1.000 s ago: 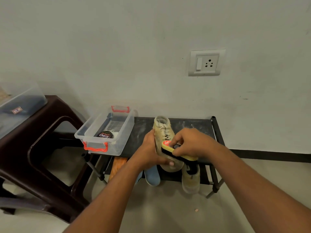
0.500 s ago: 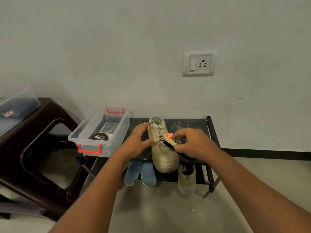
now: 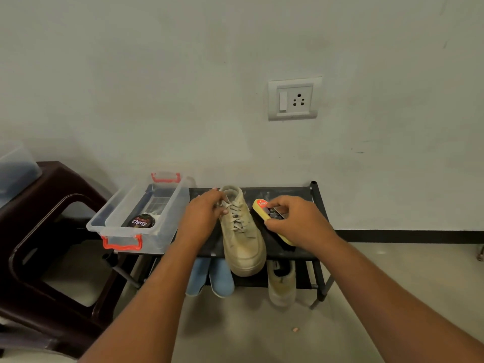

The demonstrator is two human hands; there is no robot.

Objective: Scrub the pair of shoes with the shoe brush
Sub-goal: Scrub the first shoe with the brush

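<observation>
The right hand (image 3: 296,221) is closed on the brush (image 3: 272,226), which is held just right of the shoe (image 3: 243,237), bristles turned toward its side. The shoe stands on the rack (image 3: 293,192), its long axis running toe-near to heel-far, toe overhanging the front edge. The left hand (image 3: 204,218) is curled at the laces, pinching the collar. The second shoe (image 3: 281,284) is seen on the lower shelf.

A round dark tin (image 3: 141,221), lying in the clear box (image 3: 119,218) at the centre left of the frame, is showing the word "Cherry" in white script. The red label on the yellow shoe brush (image 3: 262,205) is carrying white lettering too blurred to read.
</observation>
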